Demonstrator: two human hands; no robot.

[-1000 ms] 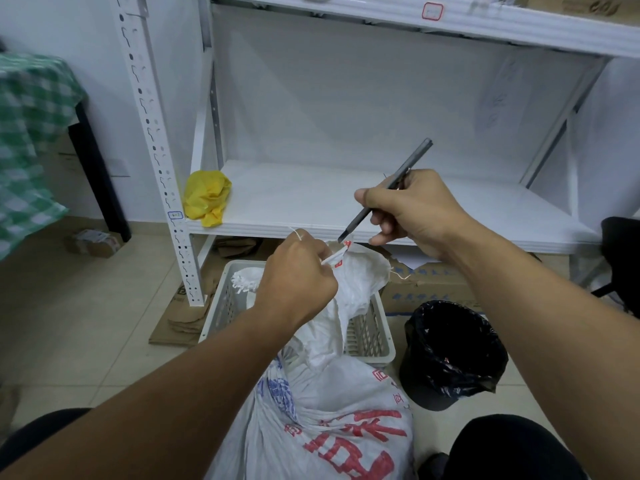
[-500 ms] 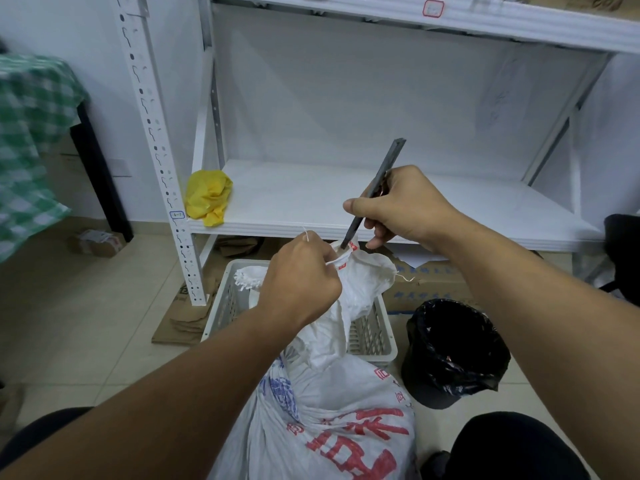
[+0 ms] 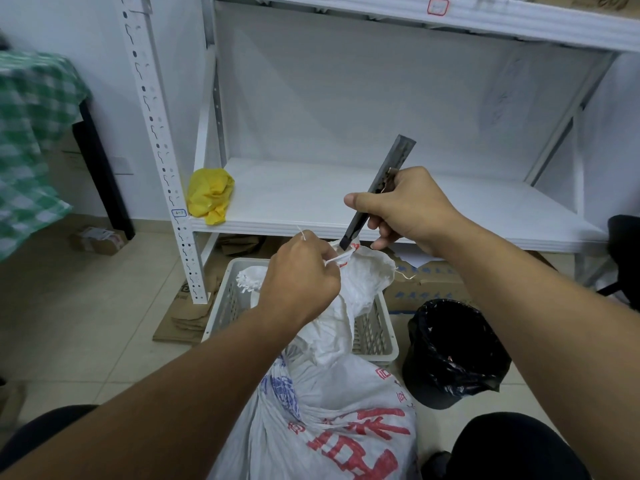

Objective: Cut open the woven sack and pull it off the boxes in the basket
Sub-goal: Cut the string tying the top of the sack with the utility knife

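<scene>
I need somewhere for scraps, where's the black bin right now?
In the head view, the black bin stands on the floor right of centre, just right of the white basket.

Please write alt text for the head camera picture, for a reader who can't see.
A person's left hand grips the tied neck of a woven sack while the right hand holds a utility knife, tip at the tie. A basket sits behind.

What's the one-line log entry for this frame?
stage: cutting open woven sack | left hand: grips its tied neck | right hand: holds knife, tip at neck | sack: not yet open
</scene>
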